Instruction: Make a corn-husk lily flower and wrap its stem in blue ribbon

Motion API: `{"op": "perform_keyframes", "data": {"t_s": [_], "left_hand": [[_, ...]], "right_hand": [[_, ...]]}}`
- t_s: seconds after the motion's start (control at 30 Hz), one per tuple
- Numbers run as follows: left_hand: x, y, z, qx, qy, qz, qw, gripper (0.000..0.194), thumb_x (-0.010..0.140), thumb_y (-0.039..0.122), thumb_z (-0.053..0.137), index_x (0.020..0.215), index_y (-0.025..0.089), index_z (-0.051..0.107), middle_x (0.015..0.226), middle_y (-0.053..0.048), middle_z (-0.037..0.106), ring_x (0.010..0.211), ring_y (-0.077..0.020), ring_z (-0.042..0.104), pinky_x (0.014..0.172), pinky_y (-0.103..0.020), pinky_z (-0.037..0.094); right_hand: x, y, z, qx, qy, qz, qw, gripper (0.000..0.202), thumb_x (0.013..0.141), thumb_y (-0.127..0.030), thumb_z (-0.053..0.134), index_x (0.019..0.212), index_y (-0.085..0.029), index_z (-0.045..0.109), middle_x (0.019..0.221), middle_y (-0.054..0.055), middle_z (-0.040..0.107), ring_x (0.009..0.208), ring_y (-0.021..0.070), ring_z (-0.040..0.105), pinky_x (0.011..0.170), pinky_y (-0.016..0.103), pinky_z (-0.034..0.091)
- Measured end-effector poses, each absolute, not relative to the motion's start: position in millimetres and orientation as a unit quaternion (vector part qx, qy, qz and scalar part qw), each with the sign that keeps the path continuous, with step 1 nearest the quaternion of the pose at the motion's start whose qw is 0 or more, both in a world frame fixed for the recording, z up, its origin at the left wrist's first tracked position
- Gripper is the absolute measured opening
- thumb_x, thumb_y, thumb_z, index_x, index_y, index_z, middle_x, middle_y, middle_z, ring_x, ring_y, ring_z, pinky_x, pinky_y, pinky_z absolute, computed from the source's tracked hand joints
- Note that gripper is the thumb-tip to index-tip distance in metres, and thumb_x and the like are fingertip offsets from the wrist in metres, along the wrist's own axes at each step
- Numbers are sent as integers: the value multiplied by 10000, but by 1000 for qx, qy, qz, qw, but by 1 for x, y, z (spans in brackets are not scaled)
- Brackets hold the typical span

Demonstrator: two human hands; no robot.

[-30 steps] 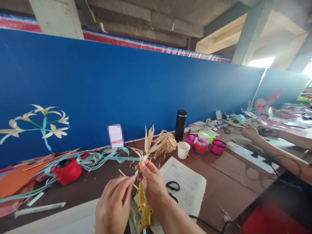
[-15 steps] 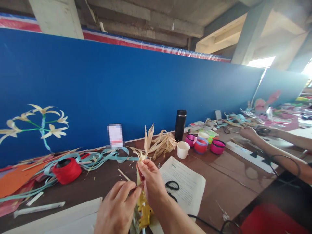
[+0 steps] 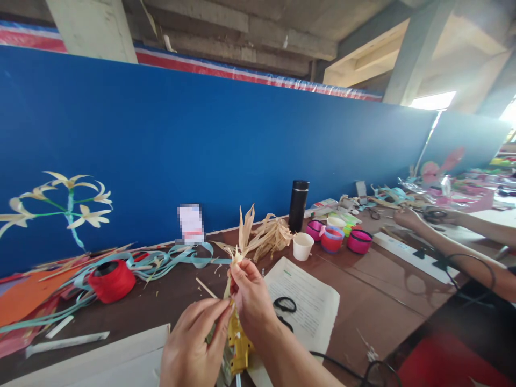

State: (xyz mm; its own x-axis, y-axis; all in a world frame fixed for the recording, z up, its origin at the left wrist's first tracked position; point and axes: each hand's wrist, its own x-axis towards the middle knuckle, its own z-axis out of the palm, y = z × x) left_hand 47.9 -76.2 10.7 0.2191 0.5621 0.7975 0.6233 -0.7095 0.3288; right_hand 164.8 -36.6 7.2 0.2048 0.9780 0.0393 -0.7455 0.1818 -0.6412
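Note:
A small pale husk flower (image 3: 237, 256) is pinched upright between the thumb and fingers of my right hand (image 3: 252, 293). My left hand (image 3: 197, 336) is just below and to the left, its thumb and fingertips pressed together at the flower's lower end; what they grip there is too small to make out. Beneath both hands lies a yellow tool (image 3: 241, 346), partly covered by them. Behind the flower, a bundle of dry corn husks (image 3: 272, 236) rests on the brown table (image 3: 355, 317).
A white cup (image 3: 302, 247), black bottle (image 3: 298, 207) and pink baskets (image 3: 359, 241) stand behind. Printed paper (image 3: 310, 306) lies right, a red ribbon roll (image 3: 112, 280) left. Another person's arms (image 3: 455, 242) reach in at right. Husk flowers (image 3: 70, 215) stand far left.
My left hand has shifted slightly right and up, its fingers now straighter and nearer the flower's base. My right hand keeps its pinch, a touch higher.

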Motion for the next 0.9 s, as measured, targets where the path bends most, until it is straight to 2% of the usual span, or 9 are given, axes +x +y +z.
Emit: {"op": "perform_keyframes", "data": {"t_s": [0.13, 0.2, 0.27, 0.33, 0.4, 0.5, 0.6, 0.7, 0.9], "left_hand": [[51, -73, 14, -677, -507, -500, -185, 322, 755, 454, 624, 936, 188, 638, 779, -46, 725, 622, -176, 685, 556, -257, 563], [53, -70, 16, -631, -529, -491, -283, 423, 720, 511, 632, 973, 172, 630, 784, -52, 734, 657, -199, 698, 575, -276, 571], [53, -68, 16, -625, -537, -470, -318, 426, 717, 524, 626, 966, 179, 647, 799, -46, 737, 698, -205, 701, 615, -282, 569], [51, -68, 15, -654, -536, -461, -271, 350, 745, 500, 606, 910, 199, 672, 810, -35, 729, 713, -197, 691, 635, -279, 557], [49, -69, 12, -695, -514, -476, -162, 267, 784, 441, 584, 881, 211, 681, 835, -36, 707, 734, -189, 670, 657, -283, 541], [47, -71, 8, -741, -439, -508, 16, 170, 817, 306, 579, 923, 206, 667, 869, -50, 666, 780, -179, 631, 719, -294, 510], [50, -74, 9, -775, -375, -492, 129, 165, 834, 193, 556, 971, 201, 647, 847, -50, 639, 756, -164, 598, 731, -295, 482], [54, -76, 12, -810, -344, -447, 158, 175, 856, 156, 510, 971, 193, 637, 826, -49, 623, 747, -165, 581, 719, -294, 476], [49, -72, 7, -842, -359, -382, 128, 194, 866, 156, 468, 983, 195, 618, 919, -63, 636, 818, -189, 601, 756, -317, 497]], "right_hand": [[166, -38, 11, -254, -227, 581, 739, 265, 644, -323, 773, 725, -196, 556, 622, -49, 568, 490, 52, 409, 482, 180, 308], [166, -39, 11, -255, -228, 578, 741, 270, 636, -331, 776, 718, -195, 558, 628, -46, 570, 501, 59, 420, 489, 187, 314], [166, -39, 11, -255, -227, 581, 739, 277, 634, -335, 777, 721, -194, 555, 634, -42, 576, 505, 60, 426, 492, 190, 317], [166, -39, 11, -254, -225, 584, 737, 283, 633, -336, 777, 725, -193, 551, 634, -43, 576, 502, 58, 423, 494, 189, 316], [166, -38, 10, -255, -229, 582, 738, 282, 636, -335, 775, 728, -193, 549, 633, -41, 577, 503, 58, 422, 497, 191, 318], [166, -37, 9, -261, -232, 578, 737, 267, 654, -335, 761, 738, -195, 550, 639, -38, 582, 514, 60, 433, 505, 193, 319], [166, -37, 8, -267, -232, 577, 737, 258, 660, -334, 758, 742, -200, 554, 627, -47, 579, 519, 60, 442, 510, 189, 312], [166, -38, 9, -269, -234, 575, 736, 262, 650, -342, 763, 727, -202, 556, 614, -54, 568, 519, 67, 444, 519, 194, 318], [165, -40, 13, -256, -252, 579, 732, 257, 665, -358, 749, 696, -196, 551, 591, -47, 545, 516, 74, 421, 523, 204, 310]]}}
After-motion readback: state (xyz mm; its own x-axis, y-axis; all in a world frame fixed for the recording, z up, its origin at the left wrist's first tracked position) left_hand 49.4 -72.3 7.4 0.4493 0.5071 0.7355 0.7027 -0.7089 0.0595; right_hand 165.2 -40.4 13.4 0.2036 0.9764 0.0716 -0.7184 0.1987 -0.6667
